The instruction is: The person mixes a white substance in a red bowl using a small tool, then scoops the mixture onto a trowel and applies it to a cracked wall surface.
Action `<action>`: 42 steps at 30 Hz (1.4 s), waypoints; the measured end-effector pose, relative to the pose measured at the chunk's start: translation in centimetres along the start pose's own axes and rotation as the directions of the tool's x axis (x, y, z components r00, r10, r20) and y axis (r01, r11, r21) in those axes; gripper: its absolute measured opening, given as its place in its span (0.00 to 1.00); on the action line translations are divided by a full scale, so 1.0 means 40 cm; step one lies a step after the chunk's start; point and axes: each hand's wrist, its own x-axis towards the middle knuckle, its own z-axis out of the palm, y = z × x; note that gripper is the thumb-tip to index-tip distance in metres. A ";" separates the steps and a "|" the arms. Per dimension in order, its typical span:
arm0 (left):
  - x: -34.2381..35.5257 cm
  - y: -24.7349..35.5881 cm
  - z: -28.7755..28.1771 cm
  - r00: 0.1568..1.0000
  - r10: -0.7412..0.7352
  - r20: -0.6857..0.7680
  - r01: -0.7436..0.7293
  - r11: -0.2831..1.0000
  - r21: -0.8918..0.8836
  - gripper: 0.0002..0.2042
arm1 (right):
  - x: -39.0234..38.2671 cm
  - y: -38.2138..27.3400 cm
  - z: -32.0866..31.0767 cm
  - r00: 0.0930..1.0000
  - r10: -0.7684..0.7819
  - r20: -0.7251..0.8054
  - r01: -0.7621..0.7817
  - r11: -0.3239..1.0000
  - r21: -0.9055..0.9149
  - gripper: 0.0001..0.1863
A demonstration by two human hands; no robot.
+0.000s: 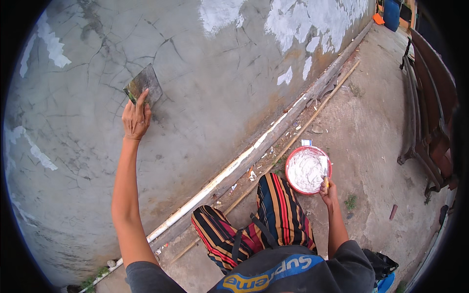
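My left hand [136, 118] reaches up to the grey wall [195, 97], fingers closed on a dark, square, flat plate [145, 85] with a worn greenish edge. One finger lies stretched along the plate's face. The plate is at the cracked wall surface; whether it touches is hard to tell. At lower right, my right hand [329, 191] grips the yellowish handle of a putty knife [324, 170]. Its pale blade rests in the white putty [305, 171], inside a round red tub [287, 181] on the ground by my knee.
A white pipe [195, 201] and a long bamboo pole [312, 119] run along the wall's foot. White patches [312, 22] cover the wall's upper right. A dark wooden bench [430, 112] stands at right, a blue barrel [391, 15] at the far end. Small debris lies by the pole.
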 end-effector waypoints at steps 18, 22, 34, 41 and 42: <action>0.052 0.008 0.035 0.982 -0.154 -0.108 0.151 0.988 -0.030 0.21 | -0.090 -0.058 0.486 0.889 -0.208 0.408 0.190 0.978 0.084 0.16; 0.104 0.076 0.012 0.884 -0.453 -0.116 0.415 0.875 -0.250 0.22 | -0.101 -0.022 0.664 0.848 -0.283 0.448 0.341 0.939 -0.053 0.14; 0.031 0.582 0.171 0.148 0.086 0.985 0.571 -0.821 -0.014 0.23 | -0.070 -0.014 0.839 0.456 -0.626 0.633 0.890 0.339 -0.305 0.12; 0.082 0.837 0.303 0.235 0.158 0.959 0.554 -0.833 0.001 0.13 | -0.014 -0.072 0.633 0.458 -0.739 0.495 0.816 0.128 -0.564 0.11; 0.078 0.862 0.321 0.230 0.182 0.956 0.551 -0.834 0.026 0.13 | -0.016 -0.073 0.602 0.485 -0.738 0.470 0.791 0.140 -0.596 0.11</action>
